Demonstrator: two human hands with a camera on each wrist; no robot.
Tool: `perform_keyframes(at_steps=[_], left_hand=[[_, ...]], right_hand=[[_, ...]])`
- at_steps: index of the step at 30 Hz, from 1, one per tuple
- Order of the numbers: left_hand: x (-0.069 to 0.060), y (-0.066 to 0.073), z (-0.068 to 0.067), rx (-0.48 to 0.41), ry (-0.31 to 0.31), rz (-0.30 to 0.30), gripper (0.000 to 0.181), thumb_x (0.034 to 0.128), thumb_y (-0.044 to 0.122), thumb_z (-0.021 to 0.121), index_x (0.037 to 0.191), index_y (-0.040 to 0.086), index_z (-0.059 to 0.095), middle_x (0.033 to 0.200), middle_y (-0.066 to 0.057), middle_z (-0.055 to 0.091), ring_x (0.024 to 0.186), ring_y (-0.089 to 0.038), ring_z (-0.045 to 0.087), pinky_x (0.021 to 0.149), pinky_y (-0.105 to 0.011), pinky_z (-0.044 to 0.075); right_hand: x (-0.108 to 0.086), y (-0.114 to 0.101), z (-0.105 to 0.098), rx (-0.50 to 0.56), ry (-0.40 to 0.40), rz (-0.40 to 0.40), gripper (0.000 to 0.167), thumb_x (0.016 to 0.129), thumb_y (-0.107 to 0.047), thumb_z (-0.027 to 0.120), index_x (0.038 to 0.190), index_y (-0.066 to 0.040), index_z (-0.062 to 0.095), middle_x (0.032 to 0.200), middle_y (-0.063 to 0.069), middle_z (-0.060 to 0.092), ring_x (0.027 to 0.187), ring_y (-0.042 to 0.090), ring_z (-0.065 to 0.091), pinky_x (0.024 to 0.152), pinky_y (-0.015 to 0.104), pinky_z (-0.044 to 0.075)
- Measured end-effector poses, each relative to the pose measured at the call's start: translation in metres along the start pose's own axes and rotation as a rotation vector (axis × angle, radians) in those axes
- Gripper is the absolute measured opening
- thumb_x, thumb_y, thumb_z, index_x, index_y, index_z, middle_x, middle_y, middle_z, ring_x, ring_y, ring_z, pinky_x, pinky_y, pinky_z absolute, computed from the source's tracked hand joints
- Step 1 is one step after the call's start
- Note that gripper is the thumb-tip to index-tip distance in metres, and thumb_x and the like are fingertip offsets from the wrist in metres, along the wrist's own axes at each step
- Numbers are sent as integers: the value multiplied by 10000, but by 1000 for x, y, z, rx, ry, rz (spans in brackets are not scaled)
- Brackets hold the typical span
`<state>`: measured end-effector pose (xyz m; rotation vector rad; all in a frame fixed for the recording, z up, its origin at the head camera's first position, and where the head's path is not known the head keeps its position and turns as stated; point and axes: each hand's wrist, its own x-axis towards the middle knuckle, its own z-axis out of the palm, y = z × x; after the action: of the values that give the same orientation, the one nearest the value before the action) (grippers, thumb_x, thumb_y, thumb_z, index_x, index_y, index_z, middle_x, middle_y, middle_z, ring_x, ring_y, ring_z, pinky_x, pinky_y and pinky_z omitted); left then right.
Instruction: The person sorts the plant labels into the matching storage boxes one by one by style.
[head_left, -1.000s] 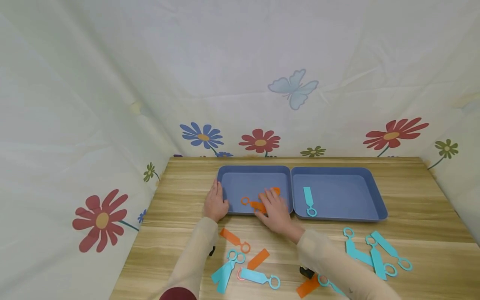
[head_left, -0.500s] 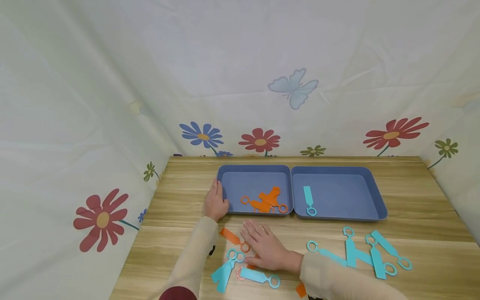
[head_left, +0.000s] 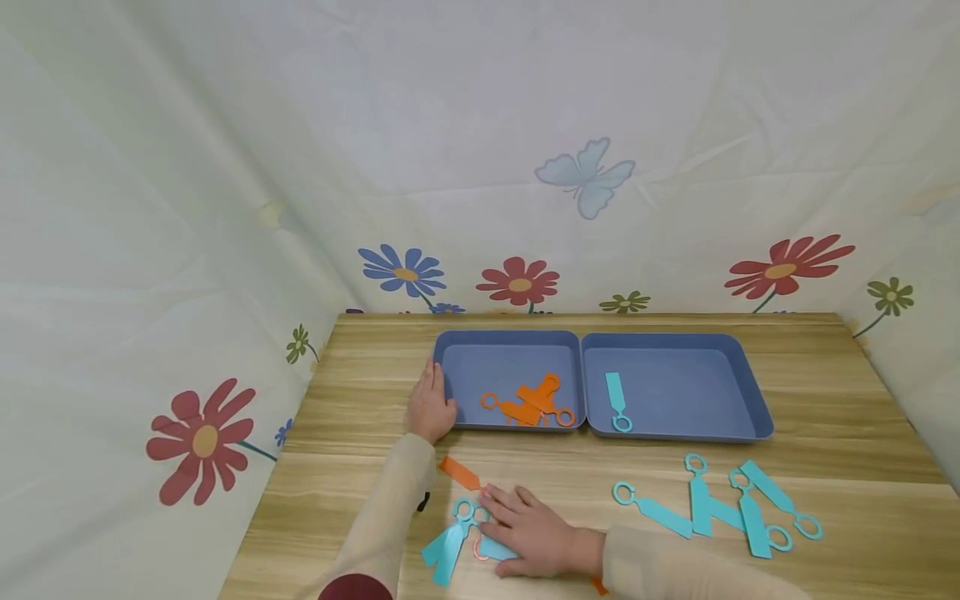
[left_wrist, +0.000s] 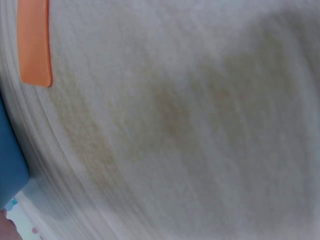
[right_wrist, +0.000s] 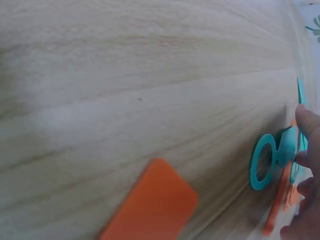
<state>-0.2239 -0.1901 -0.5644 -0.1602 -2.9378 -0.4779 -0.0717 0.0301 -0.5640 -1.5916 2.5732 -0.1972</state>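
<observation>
My left hand (head_left: 431, 406) rests with straight fingers along the left wall of the left blue tray (head_left: 510, 337). Flat tags with ring-shaped ends lie about. My right hand (head_left: 531, 537) is spread palm down over a turquoise tag (head_left: 493, 548), which it mostly covers. In the right wrist view, fingertips (right_wrist: 304, 117) are close to that turquoise tag (right_wrist: 286, 147); whether they pinch it is not visible. Just beyond the right fingers lies an orange tag (head_left: 460, 472). Two crossed turquoise tags (head_left: 448, 548) lie left of the hand.
Several orange tags (head_left: 542, 397) lie inside the left tray. One turquoise tag (head_left: 615, 392) is in the right blue tray (head_left: 675, 340). Several turquoise tags (head_left: 756, 523) are scattered on the table at right. A patterned curtain (head_left: 480, 167) stands behind the table.
The right hand has left the orange tags in the left tray and moved down toward the near table, first over an orange tag, now over a turquoise one. The left hand has stayed put.
</observation>
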Motion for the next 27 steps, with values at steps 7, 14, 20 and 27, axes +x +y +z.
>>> perform_keyframes(at_steps=[7, 14, 20, 27], left_hand=[[0, 1, -2, -3, -13, -5, 672, 760, 145, 495, 1353, -77, 268, 1440, -206, 217, 1310, -317, 266, 1075, -375, 242], [0, 1, -2, 3, -5, -4, 673, 757, 150, 495, 1352, -73, 274, 1436, -206, 227, 1301, -322, 282, 1073, -375, 247], [0, 2, -3, -5, 0, -5, 674, 751, 137, 505, 1347, -79, 278, 1431, -213, 236, 1299, -321, 286, 1073, -374, 247], [0, 2, -2, -18, -15, -18, 673, 761, 139, 495, 1356, -73, 262, 1441, -202, 215, 1305, -320, 274, 1079, -375, 234]], right_hand=[[-3, 1, 1, -6, 34, -10, 533, 851, -482, 451, 1311, -213, 434, 1443, 115, 265, 1336, 275, 222, 944, 493, 377], [-5, 2, -2, -32, 161, 12, 400, 802, -413, 565, 1137, -194, 572, 1361, 110, 402, 1252, 251, 367, 903, 385, 412], [-4, 1, -5, 73, 179, 90, 267, 761, -353, 629, 970, -188, 608, 1292, 93, 469, 1196, 247, 421, 917, 385, 413], [0, 2, -9, 161, 165, 163, 166, 713, -293, 673, 787, -209, 550, 1253, 81, 480, 1174, 234, 429, 907, 365, 417]])
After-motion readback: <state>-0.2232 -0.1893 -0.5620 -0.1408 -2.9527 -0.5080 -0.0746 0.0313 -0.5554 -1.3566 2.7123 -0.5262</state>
